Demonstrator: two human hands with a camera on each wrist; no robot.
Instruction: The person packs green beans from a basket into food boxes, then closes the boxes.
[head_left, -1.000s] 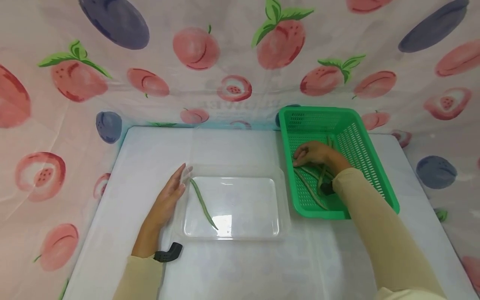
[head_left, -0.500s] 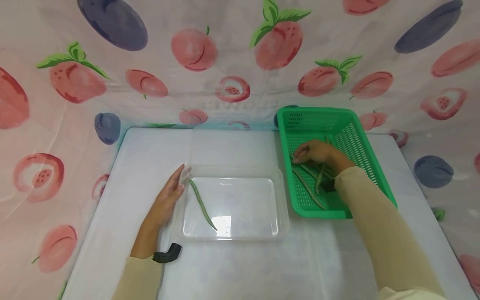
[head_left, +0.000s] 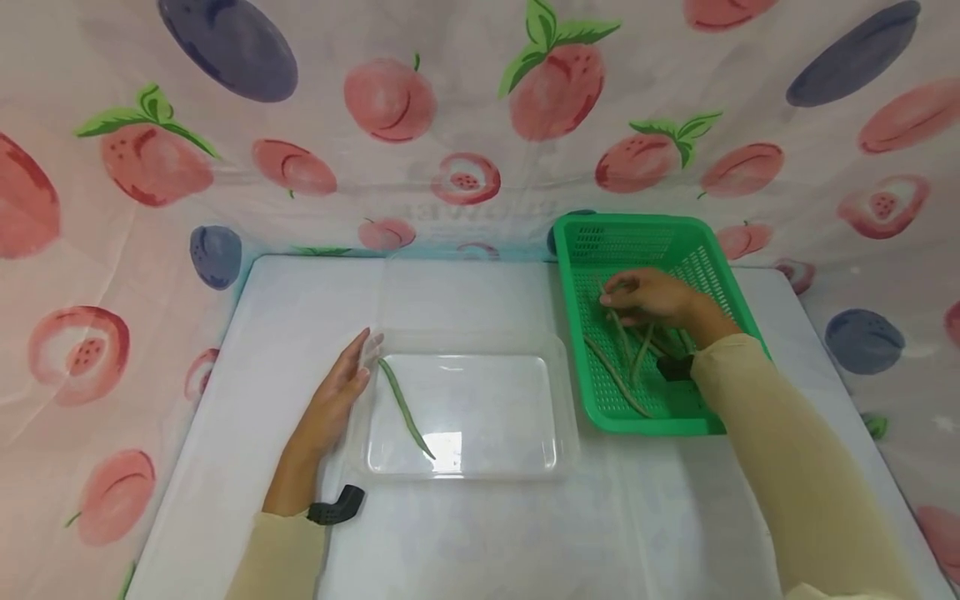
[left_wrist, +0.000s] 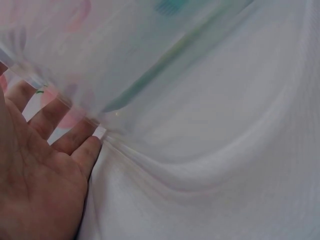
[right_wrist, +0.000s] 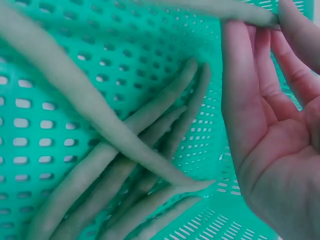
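My left hand rests against the left wall of a clear plastic container, fingers fairly straight; the left wrist view shows its fingertips at the container's edge. One green bean lies slanted inside, near the left wall. Within the green basket, my right hand pinches a green bean between thumb and fingers, raised over the other beans. Several green beans lie crossed on the basket floor, partly hidden by the right hand in the head view.
A white cloth covers the table beneath both containers. The basket stands to the right of the clear container, near the fruit-print curtain at the back. Black wrist devices sit at both wrists.
My right hand has moved slightly up and to the right inside the basket, lifting a green bean between its fingers. The left hand and the clear container have stayed in place.
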